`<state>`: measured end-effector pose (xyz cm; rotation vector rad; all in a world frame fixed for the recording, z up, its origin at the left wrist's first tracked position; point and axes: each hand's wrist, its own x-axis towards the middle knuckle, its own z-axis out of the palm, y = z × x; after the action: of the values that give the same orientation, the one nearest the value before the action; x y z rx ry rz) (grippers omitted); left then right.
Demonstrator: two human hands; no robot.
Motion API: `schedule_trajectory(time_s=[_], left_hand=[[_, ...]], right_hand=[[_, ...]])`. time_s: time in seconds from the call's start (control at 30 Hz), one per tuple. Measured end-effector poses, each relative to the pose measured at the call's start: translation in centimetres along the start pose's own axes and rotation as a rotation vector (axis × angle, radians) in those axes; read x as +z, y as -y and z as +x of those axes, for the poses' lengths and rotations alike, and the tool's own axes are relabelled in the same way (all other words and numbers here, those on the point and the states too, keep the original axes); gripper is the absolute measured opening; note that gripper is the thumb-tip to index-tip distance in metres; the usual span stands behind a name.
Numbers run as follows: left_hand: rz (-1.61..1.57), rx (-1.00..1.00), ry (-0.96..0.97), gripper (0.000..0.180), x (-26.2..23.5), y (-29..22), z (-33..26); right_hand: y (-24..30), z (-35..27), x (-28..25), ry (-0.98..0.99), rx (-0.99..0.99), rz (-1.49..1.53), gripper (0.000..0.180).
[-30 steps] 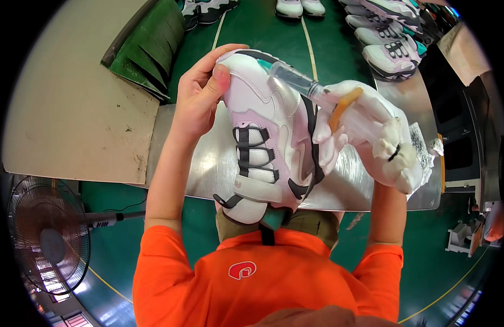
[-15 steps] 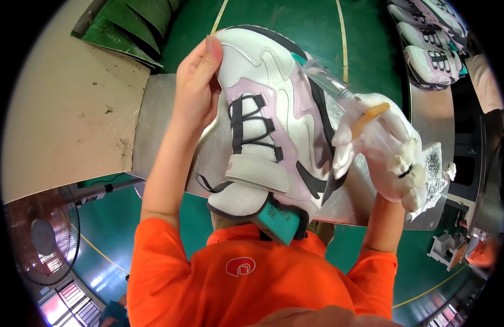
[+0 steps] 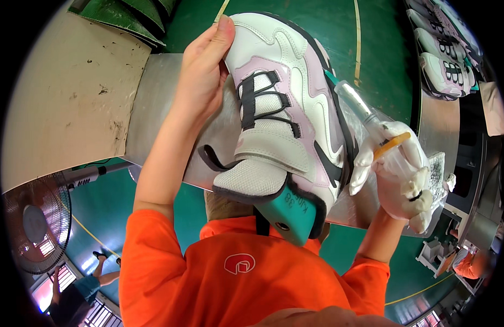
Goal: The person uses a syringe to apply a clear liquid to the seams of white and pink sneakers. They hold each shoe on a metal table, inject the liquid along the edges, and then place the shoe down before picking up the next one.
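My left hand (image 3: 208,62) grips a white and pale-purple sneaker (image 3: 287,92) at its toe, thumb on top. The sneaker has black elastic laces and a wide strap, and a teal shoe last (image 3: 293,215) sticks out of its heel opening. My right hand (image 3: 396,163), in white finger covers, closes round a clear syringe-like applicator (image 3: 361,103). Its teal tip meets the sole edge at the sneaker's right side, though I cannot tell whether it touches. A tan-orange strip (image 3: 393,145) lies across those fingers.
Several similar sneakers (image 3: 445,73) stand in a row at the far right. Beneath my hands is a metal worktop (image 3: 156,109), with a stained beige panel (image 3: 72,103) to its left. A white speckled pad (image 3: 436,174) lies right of my hand. A fan (image 3: 36,223) stands lower left.
The sneaker has come closer and shifted slightly right with my left hand. My right hand has moved right and down, and the applicator tip now lies farther back along the sole edge.
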<state>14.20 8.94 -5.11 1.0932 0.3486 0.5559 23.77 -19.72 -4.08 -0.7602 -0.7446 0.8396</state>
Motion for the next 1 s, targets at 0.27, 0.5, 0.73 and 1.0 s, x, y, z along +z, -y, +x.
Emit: schedule_trajectory(time_s=[0.27, 0.5, 0.73, 1.0], left_hand=[[0.029, -0.032, -0.041, 0.035, 0.0, 0.1, -0.1], [0.054, -0.007, 0.064, 0.041, 1.9, -0.5, 1.4], [0.475, 0.304, 0.247, 0.042, 9.5, -5.0, 12.8], [-0.100, 0.262, -0.548, 0.042, 9.2, 1.4, 35.5]], right_hand=[[2.0, -0.6, 0.5, -0.100, 0.251, -0.114, 0.126], [3.3, -3.1, -0.4, -0.161, -0.088, -0.114, 0.112], [1.8, -11.9, 0.0, -0.863, 0.015, -1.056, 0.088], [-3.8, -17.9, -0.9, -1.356, 0.065, -0.787, 0.072]])
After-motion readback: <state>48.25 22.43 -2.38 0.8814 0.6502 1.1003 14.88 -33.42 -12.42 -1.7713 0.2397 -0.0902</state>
